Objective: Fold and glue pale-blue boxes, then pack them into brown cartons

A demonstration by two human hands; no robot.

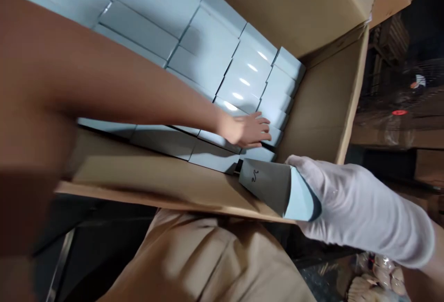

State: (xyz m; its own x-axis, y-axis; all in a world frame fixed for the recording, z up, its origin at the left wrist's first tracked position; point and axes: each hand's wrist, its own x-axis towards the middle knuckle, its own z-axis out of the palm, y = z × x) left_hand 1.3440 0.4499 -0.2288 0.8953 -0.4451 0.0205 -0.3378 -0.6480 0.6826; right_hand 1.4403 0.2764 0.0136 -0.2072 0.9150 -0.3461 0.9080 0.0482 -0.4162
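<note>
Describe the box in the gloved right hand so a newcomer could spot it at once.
Find the brown carton holding rows of pale blue boxes. At its near side, toward the right, the white-gloved right hand grips one box by its end. Unlike its visible neighbours, that box is held askew and shows a black squiggle.

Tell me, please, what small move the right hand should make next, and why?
Perhaps the gloved right hand should align the marked pale-blue box with the packed boxes first: it appears to slant across the near rim of the cardboard carton, while they lie in rows.
</note>
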